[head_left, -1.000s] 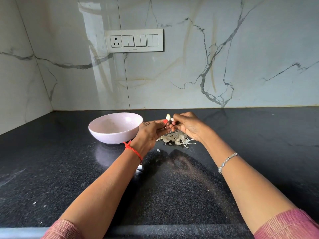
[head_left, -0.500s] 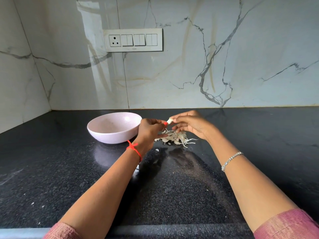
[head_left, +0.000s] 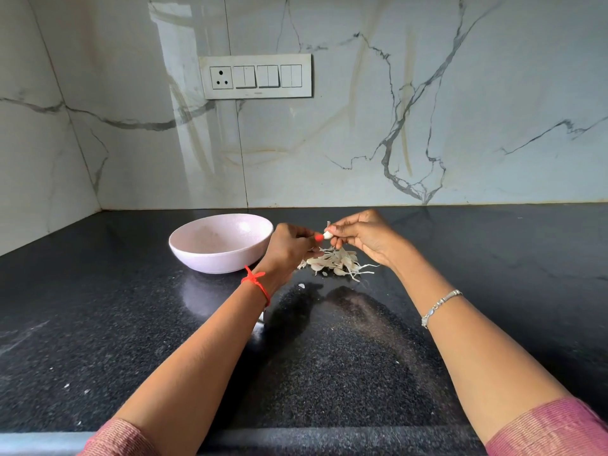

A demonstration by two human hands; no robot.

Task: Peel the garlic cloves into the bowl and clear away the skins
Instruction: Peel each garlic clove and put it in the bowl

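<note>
The bowl (head_left: 214, 261) at far left is pale pink, faintly speckled, on a counter (head_left: 329, 373) of black flecked with grey. The far wall (head_left: 427, 126) is white marble – dark grey veins, tan streaks. The skins (head_left: 339, 261) are off-white, the wrist thread (head_left: 256, 284) red, the near right sleeve (head_left: 552, 429) pink with fine ribs.

Single head view, wide-angle, looks forward-down across countertop (head_left: 98, 324) to marble wall (head_left: 329, 166) (corner at left).
</note>
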